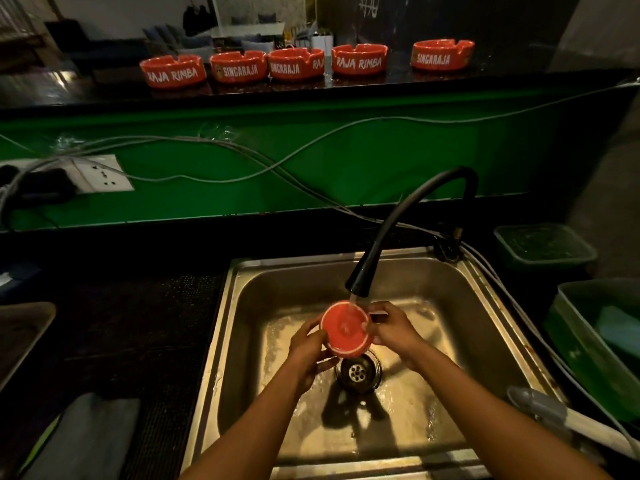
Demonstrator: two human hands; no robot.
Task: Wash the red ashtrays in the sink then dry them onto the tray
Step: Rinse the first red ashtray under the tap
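A red ashtray (345, 328) is held over the steel sink (242, 306), its flat underside turned up under the running water from the black tap (360, 282). My left hand (306, 351) grips its left and lower edge. My right hand (391, 329) grips its right edge. Several more red ashtrays (296, 65) with white lettering stand in a row on the dark shelf at the back. A metal tray (20, 327) lies at the left edge on the counter.
The drain (357, 372) sits just below the ashtray. Grey cables (242, 157) run along the green wall, with a socket plate (100, 173) at the left. Green tubs (543, 247) stand right of the sink. A grey cloth (86, 438) lies at the lower left.
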